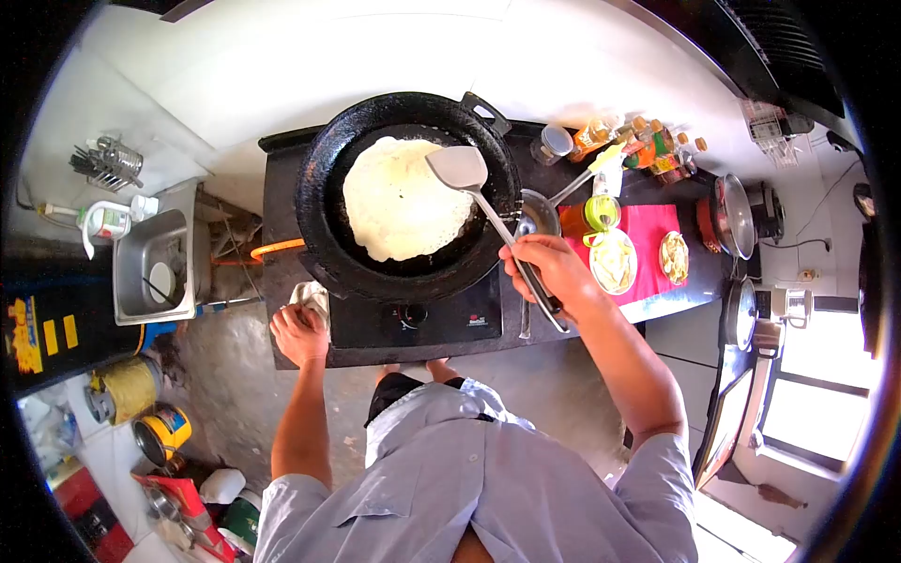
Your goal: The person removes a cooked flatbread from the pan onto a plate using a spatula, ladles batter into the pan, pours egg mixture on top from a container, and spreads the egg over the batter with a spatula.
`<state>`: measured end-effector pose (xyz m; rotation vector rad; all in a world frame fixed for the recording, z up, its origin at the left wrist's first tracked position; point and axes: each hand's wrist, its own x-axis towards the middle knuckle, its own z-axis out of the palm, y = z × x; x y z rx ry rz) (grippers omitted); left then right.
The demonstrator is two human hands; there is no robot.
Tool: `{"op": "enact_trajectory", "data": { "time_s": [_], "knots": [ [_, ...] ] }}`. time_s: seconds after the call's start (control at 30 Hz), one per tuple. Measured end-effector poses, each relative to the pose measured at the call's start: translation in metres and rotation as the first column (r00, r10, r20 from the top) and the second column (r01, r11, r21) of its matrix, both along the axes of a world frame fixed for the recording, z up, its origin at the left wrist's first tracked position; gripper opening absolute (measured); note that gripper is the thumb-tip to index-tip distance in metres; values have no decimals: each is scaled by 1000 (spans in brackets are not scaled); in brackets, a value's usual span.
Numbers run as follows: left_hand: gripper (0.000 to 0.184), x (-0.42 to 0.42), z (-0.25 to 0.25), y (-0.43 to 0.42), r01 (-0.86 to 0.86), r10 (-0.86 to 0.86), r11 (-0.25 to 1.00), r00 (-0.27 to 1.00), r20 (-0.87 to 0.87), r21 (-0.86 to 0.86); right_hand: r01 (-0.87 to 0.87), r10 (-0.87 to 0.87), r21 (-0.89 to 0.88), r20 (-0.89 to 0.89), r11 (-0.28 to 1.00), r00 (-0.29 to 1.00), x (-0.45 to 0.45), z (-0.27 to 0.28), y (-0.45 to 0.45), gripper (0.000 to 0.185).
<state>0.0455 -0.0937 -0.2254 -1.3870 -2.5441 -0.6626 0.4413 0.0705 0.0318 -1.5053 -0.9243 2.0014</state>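
Observation:
A thin, pale round pancake (pixel 399 211) lies in the large black wok (pixel 328 253) on the stove. My right hand (pixel 554 272) is wrapped around the handle of a spatula (pixel 458 169), whose flat metal blade hangs over the pancake's upper right part. Whether the blade touches the pancake, I cannot tell. At the left front of the black counter, my left hand (pixel 300 335) grips a light cloth (pixel 313 298) beside the wok's lower rim; its fingers are partly hidden.
Right of the wok are a small pan (pixel 538 214), a red cloth (pixel 654 253), a plate of food (pixel 613 263), a smaller dish (pixel 674 257), a green-lidded jar (pixel 602 214) and several bottles (pixel 657 155). A metal sink (pixel 192 253) is at left. An orange hose (pixel 279 247) runs behind the counter's left side.

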Motion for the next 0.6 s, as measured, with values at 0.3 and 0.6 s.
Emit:
{"op": "enact_trajectory", "data": {
  "time_s": [0.3,0.6],
  "knots": [
    [13,-6,-3,-2,45,-45,998,999,-6,46,214,-216,-53,-23,975,976,-43,-16,-62,25],
    [17,-11,-10,-6,80,-82,996,995,59,44,238,-259,-141,-159,961,953,-103,-9,-136,28]
  ]
}}
